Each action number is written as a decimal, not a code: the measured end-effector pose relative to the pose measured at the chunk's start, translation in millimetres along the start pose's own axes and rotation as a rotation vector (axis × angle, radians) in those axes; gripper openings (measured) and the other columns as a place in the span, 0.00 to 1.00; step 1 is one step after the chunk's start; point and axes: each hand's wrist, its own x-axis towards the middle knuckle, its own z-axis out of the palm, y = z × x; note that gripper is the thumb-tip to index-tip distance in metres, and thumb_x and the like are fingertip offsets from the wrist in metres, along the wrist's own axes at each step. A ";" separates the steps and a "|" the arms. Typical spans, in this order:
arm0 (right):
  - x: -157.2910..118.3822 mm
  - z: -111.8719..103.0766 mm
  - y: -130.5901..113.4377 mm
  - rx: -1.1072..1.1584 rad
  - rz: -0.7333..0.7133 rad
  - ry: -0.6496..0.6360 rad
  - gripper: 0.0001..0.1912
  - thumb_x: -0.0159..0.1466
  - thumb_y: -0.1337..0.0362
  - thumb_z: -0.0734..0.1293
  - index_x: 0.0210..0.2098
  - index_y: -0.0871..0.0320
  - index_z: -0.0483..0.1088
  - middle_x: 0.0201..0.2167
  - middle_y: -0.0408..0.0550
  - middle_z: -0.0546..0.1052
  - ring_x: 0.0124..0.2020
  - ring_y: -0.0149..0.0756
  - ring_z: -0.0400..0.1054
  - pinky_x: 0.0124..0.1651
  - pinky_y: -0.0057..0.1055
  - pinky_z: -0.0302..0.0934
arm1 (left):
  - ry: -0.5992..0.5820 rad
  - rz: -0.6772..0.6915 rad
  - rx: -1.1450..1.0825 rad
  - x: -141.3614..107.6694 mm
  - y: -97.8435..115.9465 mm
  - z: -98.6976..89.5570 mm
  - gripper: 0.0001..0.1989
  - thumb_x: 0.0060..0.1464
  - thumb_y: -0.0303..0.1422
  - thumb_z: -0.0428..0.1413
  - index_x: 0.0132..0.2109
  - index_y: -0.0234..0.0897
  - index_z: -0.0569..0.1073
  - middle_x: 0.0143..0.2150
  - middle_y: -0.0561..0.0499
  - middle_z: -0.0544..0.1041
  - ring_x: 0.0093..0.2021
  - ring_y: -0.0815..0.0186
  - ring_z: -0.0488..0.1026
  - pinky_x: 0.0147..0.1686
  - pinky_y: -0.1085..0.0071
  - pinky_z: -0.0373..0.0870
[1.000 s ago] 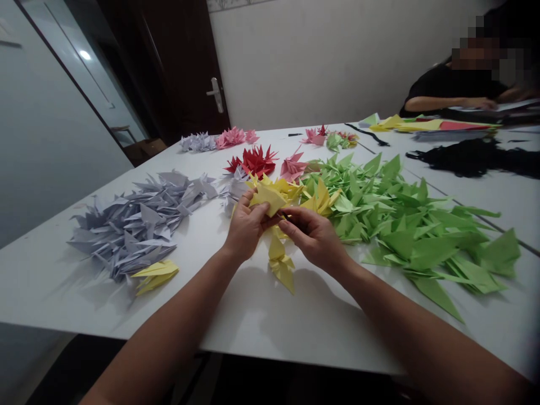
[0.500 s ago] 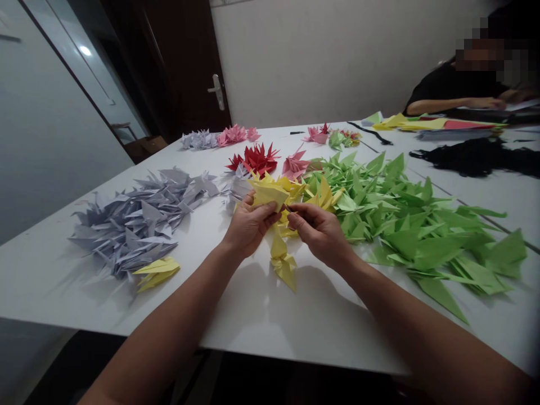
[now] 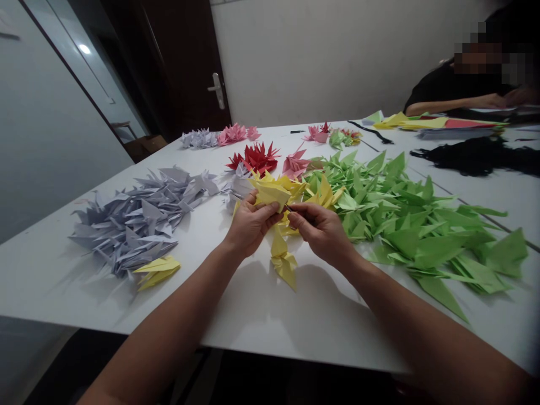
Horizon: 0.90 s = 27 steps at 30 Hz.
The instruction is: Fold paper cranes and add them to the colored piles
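My left hand is closed on a folded yellow paper piece, thumb on top. Close by on the right, my right hand pinches a thin dark stick-like tool; its tip is at the paper's right edge, and I cannot tell whether they touch. Below the hands, a yellow folded paper flower lies on the white table. More yellow folded pieces are heaped just behind, partly hidden by my hands.
Grey-white folded papers are piled left, with a yellow piece beside them. A large green heap fills the right. Red folded papers stand farther back. Black strings lie far right, near a seated person.
The yellow paper in my left hand has shifted slightly right, toward the tool. My right hand has barely moved.
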 end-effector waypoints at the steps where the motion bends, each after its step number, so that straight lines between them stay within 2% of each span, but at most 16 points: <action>1: 0.2 -0.1 0.3 -0.004 -0.001 0.001 0.14 0.57 0.57 0.68 0.37 0.60 0.73 0.24 0.43 0.72 0.24 0.28 0.64 0.26 0.27 0.58 | 0.001 -0.002 -0.003 -0.1 -0.1 0.2 0.20 0.40 0.23 0.64 0.43 0.36 0.69 0.34 0.55 0.77 0.33 0.73 0.75 0.34 0.77 0.72; 14: 0.2 -2.0 1.8 -0.022 -0.012 -0.006 0.13 0.56 0.57 0.68 0.37 0.60 0.74 0.25 0.44 0.75 0.24 0.30 0.66 0.28 0.29 0.62 | -0.009 -0.002 0.005 0.5 -1.5 -0.2 0.22 0.39 0.23 0.64 0.44 0.36 0.69 0.33 0.54 0.77 0.32 0.73 0.74 0.33 0.77 0.71; 18: 1.9 -2.9 5.5 -0.056 -0.040 0.013 0.15 0.57 0.55 0.68 0.38 0.59 0.73 0.27 0.46 0.75 0.27 0.31 0.67 0.30 0.30 0.62 | 0.042 0.006 0.077 1.7 4.7 -1.6 0.21 0.40 0.25 0.64 0.44 0.36 0.68 0.34 0.54 0.77 0.30 0.72 0.75 0.31 0.77 0.71; 20: 2.6 -4.0 7.4 -0.097 -0.050 0.012 0.16 0.58 0.54 0.68 0.38 0.59 0.73 0.27 0.46 0.75 0.26 0.31 0.67 0.30 0.30 0.62 | 0.102 0.055 0.135 4.0 11.8 -5.0 0.20 0.41 0.27 0.63 0.43 0.37 0.67 0.32 0.55 0.76 0.28 0.73 0.75 0.28 0.78 0.70; 24: 0.8 -5.8 5.7 -0.234 -0.048 -0.089 0.21 0.57 0.51 0.69 0.41 0.61 0.73 0.25 0.45 0.73 0.25 0.31 0.64 0.27 0.29 0.59 | 0.239 0.175 0.238 11.2 24.2 -17.2 0.19 0.42 0.31 0.62 0.42 0.38 0.67 0.31 0.58 0.74 0.24 0.76 0.73 0.20 0.82 0.63; 27: -2.8 -4.5 0.9 -0.334 -0.046 -0.221 0.22 0.54 0.52 0.70 0.42 0.62 0.73 0.21 0.41 0.69 0.22 0.28 0.60 0.26 0.27 0.56 | 0.265 0.262 0.388 15.2 24.1 -24.7 0.18 0.43 0.33 0.61 0.42 0.37 0.66 0.31 0.57 0.73 0.21 0.77 0.70 0.17 0.83 0.59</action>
